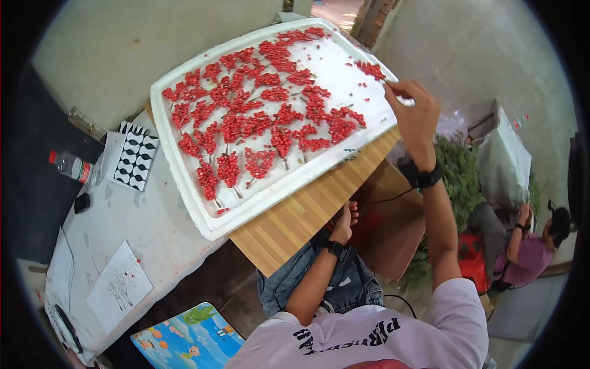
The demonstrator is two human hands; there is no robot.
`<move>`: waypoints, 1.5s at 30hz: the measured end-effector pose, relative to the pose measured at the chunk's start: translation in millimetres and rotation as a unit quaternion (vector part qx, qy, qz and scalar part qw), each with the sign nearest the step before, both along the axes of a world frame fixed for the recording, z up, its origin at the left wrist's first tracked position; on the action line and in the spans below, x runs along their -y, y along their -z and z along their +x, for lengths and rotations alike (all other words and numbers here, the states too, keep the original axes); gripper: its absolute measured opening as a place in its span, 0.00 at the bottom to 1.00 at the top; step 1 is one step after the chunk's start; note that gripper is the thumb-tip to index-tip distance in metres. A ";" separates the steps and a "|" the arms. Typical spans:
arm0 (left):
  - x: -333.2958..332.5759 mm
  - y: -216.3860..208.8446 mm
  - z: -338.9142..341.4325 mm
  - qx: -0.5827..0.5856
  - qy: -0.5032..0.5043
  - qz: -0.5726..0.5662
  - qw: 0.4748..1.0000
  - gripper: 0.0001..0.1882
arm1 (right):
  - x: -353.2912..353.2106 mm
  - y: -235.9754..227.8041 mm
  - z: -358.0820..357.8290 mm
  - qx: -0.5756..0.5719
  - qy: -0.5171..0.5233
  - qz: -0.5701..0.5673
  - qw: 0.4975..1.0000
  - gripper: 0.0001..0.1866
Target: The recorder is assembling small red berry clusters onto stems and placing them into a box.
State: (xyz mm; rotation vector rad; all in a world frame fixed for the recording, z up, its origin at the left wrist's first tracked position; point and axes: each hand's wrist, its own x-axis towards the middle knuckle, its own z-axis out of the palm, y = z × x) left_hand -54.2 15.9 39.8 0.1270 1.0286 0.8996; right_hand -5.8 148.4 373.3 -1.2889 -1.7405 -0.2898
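Red berry sprig (pixel 370 69) is pinched by its stem in the right hand (pixel 415 111), just left of the fingertips; more berry clusters (pixel 255 125) are spread further left on a white foam tray (pixel 332 58). Left hand (pixel 345 222) is half hidden below the wood-grain board (pixel 307 215); honestly can't tell if anything's held.

Plastered Room, Mixed Furniture, One Bright Opening

Left wall (pixel 98 55): pale plaster, is running up toward a bright opening (pixel 337 9). Brickwork (pixel 373 24): is edging that opening on its right. Right wall (pixel 485 55): grey-white, is showing uneven marks. Dark panel (pixel 40 141): is standing at far left. Table (pixel 144 224): pale-topped, blotched, is stretching along the left. Wood-striped board (pixel 283 240): is lying at a slant near the table. Low furniture top (pixel 184 338): blue, colourfully printed, is showing at the lower edge. Floor (pixel 236 295): dark, is appearing beside it.
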 end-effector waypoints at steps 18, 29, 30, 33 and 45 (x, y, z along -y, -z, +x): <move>-1.9 72.3 -7.3 -0.027 -0.046 0.161 0.985 0.10 | -196.8 35.9 -87.8 0.174 -0.085 -0.067 0.979 0.07; -18.1 96.4 -5.8 -0.097 -0.066 0.190 0.975 0.10 | -227.2 50.7 -109.3 0.214 -0.082 -0.064 0.971 0.07; -18.0 96.2 -8.1 -0.070 -0.067 0.172 0.980 0.10 | -226.8 53.2 -112.2 0.214 -0.085 -0.062 0.971 0.08; -15.2 95.3 -13.1 -0.085 -0.054 0.187 0.977 0.11 | -226.0 57.9 -113.8 0.213 -0.085 -0.057 0.972 0.08; 30.1 170.8 6.1 -0.387 -0.024 0.306 0.870 0.10 | -219.1 76.3 -108.6 0.206 -0.066 -0.082 0.973 0.08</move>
